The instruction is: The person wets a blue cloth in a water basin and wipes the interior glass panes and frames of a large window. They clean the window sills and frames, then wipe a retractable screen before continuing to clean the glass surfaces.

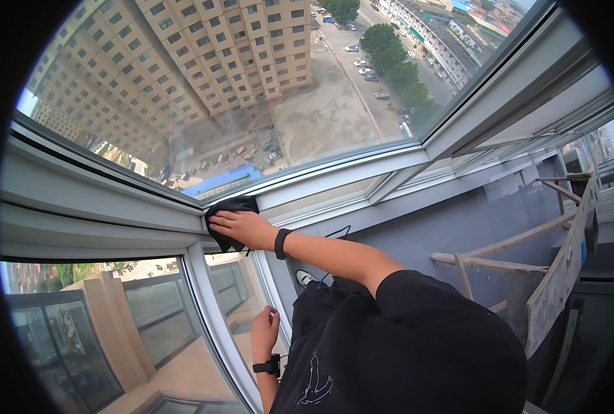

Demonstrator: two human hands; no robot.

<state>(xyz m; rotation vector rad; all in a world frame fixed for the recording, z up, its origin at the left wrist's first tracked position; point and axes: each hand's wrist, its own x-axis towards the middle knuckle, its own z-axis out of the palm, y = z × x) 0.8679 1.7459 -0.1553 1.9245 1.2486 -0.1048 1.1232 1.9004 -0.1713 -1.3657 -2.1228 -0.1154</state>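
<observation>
My right hand point(240, 227) lies over a black cloth point(233, 203), its fingers pressing the cloth against the white window frame point(338, 173) at the corner where the frame members meet. A dark band circles that wrist. Lower down, my left hand point(265, 327) is raised beside the narrow window pane at my side, its fingers loosely curled with nothing visible in them. A black device is strapped to the left wrist. Above the cloth spreads a large glass pane point(296, 103), with faint smears or reflections on it.
A rough wooden trestle point(560, 279) stands on the grey floor point(415, 238) at right. A thin dark bent rod or wire point(340, 233) shows near my shoe point(304, 278). Window panes also line the lower left. Through the glass, tall buildings, trees and parked cars lie far below.
</observation>
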